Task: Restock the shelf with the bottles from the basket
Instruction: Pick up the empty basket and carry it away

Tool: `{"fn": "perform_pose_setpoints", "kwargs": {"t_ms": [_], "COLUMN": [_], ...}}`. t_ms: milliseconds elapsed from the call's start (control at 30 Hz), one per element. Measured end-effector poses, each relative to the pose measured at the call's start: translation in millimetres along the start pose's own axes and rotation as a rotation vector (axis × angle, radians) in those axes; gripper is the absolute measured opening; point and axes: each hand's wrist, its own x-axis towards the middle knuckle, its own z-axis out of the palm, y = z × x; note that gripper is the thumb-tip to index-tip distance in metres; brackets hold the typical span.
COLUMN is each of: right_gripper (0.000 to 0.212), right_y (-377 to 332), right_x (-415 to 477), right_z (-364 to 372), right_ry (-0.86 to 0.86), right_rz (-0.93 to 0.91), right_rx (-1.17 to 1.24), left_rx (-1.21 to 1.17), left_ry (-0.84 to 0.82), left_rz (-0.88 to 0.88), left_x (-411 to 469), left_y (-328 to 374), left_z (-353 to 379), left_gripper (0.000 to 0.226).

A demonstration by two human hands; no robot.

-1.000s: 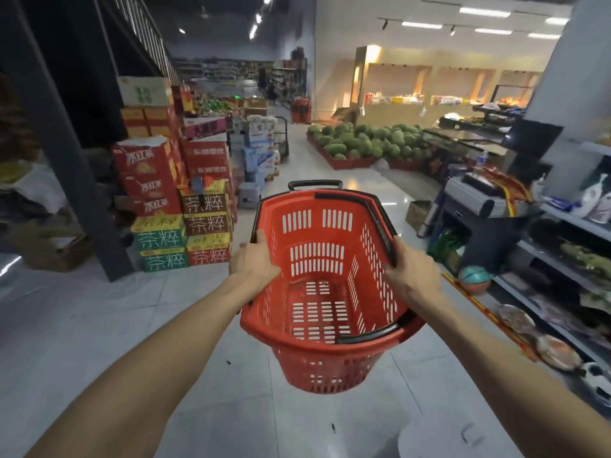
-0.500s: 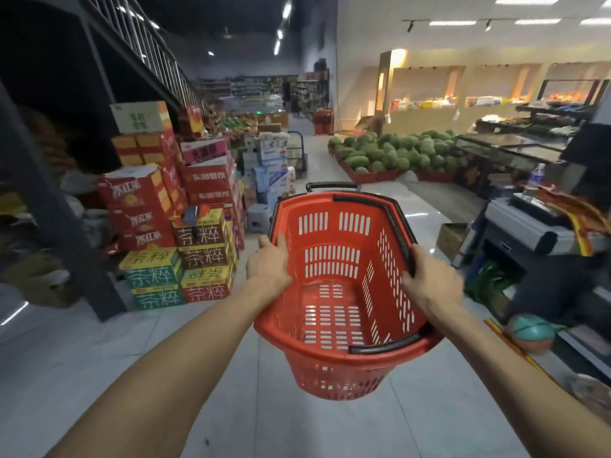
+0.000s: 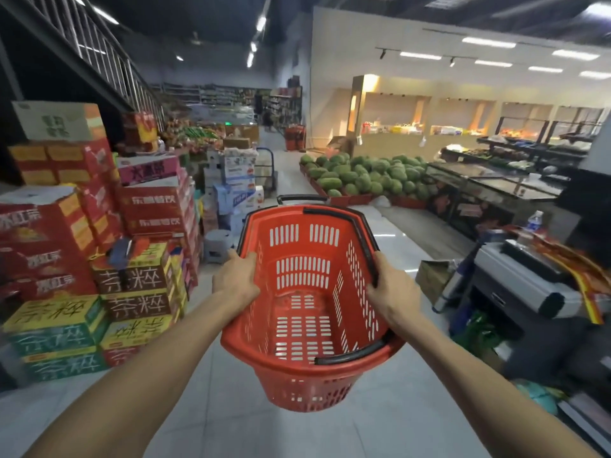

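A red plastic basket [image 3: 307,312] with black handles hangs in the air in front of me, above the grey floor. Its inside is empty; no bottles show in it. My left hand [image 3: 235,281] grips the basket's left rim. My right hand [image 3: 390,292] grips the right rim over the black handle. Both arms are stretched forward. No shelf with bottles is close; one small water bottle [image 3: 533,223] stands on the counter at the right.
Stacked red, green and yellow drink cartons [image 3: 99,259] fill the left side. A grey stool [image 3: 216,246] stands ahead on the left. A heap of watermelons [image 3: 367,176] lies ahead on the right. A counter with a machine [image 3: 519,282] lines the right. The tiled aisle [image 3: 291,180] runs straight ahead.
The view has turned left and lifted; the shelves on the right have slid out of view. The basket stays held in both hands and has moved forward along the aisle.
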Motion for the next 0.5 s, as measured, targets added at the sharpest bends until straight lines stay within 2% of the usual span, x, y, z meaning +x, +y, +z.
{"fn": "perform_pose_setpoints", "kwargs": {"t_ms": [233, 500], "right_gripper": [0.048, 0.051], "right_y": [3.0, 44.4], "right_x": [159.4, 321.4], "right_z": [55.1, 176.3], "right_ry": [-0.008, -0.002], "right_rz": [0.03, 0.093], "right_rx": [0.012, 0.088], "left_rx": [-0.08, -0.11], "left_ry": [0.002, -0.029], "left_rz": [0.012, 0.046], "left_x": [170.8, 363.7], "left_y": [15.2, 41.2], "left_z": [34.5, 119.2], "left_gripper": [0.049, 0.045]}}
